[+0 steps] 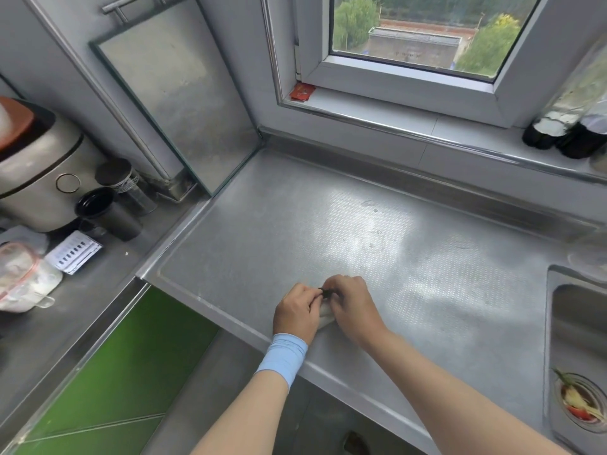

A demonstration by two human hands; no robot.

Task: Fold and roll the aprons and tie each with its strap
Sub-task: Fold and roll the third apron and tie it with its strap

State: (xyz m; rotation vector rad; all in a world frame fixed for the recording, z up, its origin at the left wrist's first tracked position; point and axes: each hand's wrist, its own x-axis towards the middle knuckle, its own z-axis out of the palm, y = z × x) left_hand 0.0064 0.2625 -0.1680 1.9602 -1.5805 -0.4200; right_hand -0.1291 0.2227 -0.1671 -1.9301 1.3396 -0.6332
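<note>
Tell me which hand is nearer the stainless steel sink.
Right. The right hand holds the pale rolled apron on the side facing the stainless steel sink; the left hand holds its far side.

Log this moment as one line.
stage: tying | left grip: pinches strap | right grip: pinches strap | apron: rolled, on counter | knot: cannot tell

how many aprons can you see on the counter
1: a pale rolled apron near the counter's front edge, mostly covered by the left hand and right hand, which pinch its dark strap. No others show.
</note>
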